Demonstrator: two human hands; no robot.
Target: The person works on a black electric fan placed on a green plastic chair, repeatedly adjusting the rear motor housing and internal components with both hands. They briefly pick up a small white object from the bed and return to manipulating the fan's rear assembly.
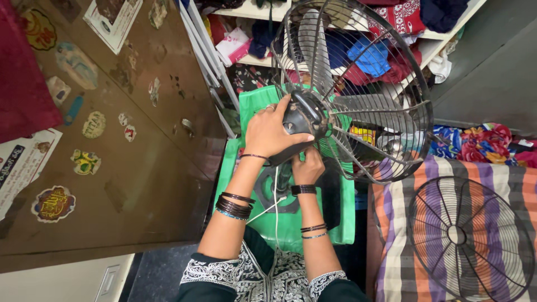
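Head view, looking straight down. Table fan (335, 106) standing on a green plastic stool (251, 112), wire rear guard (391, 95) and metal blades (358, 103) exposed, front side open toward the right of frame. Black motor housing (305, 114) at the centre of the guard, long axis running roughly left to right, out toward the blades.

Left hand (271, 131) laid over the top and back of the motor housing, fingers curled round it, thumb stretched along the lower edge; closed in a firm grasp on the housing. Right hand (307, 166) directly beneath, closed round the fan neck (291, 154) just under the housing; fingertips hidden, so exact grip cannot be told. Both hands touching the fan, left the higher and nearer the blades, right nearer the body. Bangles on both wrists. White cord (274, 204) trailing down between the forearms across the stool.

Detached front guard (467, 237) lying flat on a striped cloth (391, 223) to the right, well apart from both hands. Brown metal cupboard (112, 140) with stickers at left. Shelf (251, 11) of folded clothes behind the fan
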